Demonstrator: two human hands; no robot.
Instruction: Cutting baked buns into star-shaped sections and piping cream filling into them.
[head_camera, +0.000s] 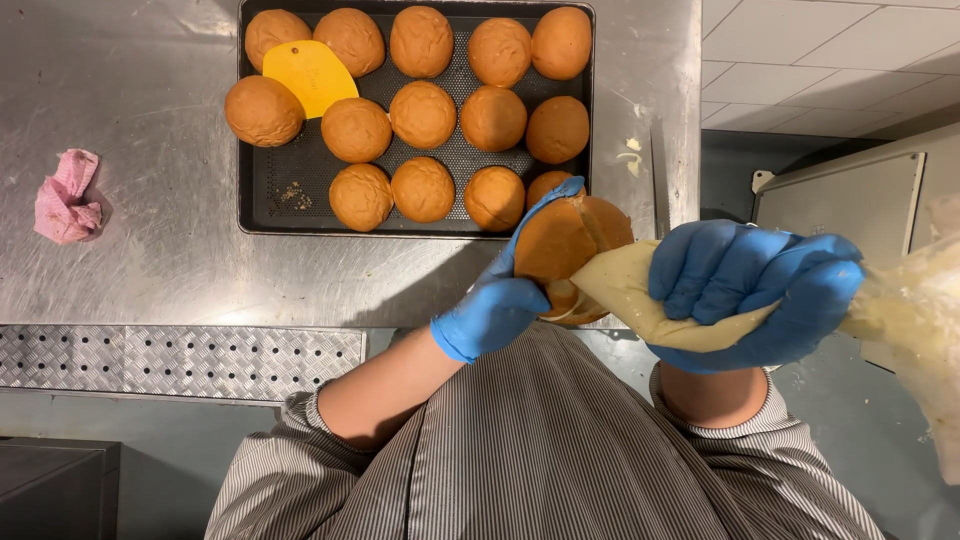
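My left hand (500, 305), in a blue glove, holds a round brown bun (560, 240) that is split open. My right hand (760, 290), also gloved in blue, squeezes a clear piping bag (625, 290) full of pale cream. The bag's tip sits inside the bun's opening. The bag's loose end (920, 320) trails off to the right. Both hands are held above the front edge of a steel worktop (140, 200).
A dark perforated baking tray (270, 195) on the worktop holds several more brown buns (422, 113) and a yellow plastic scraper (310, 75). A crumpled pink cloth (66, 198) lies at the left. A perforated metal strip (180, 358) runs below the worktop edge.
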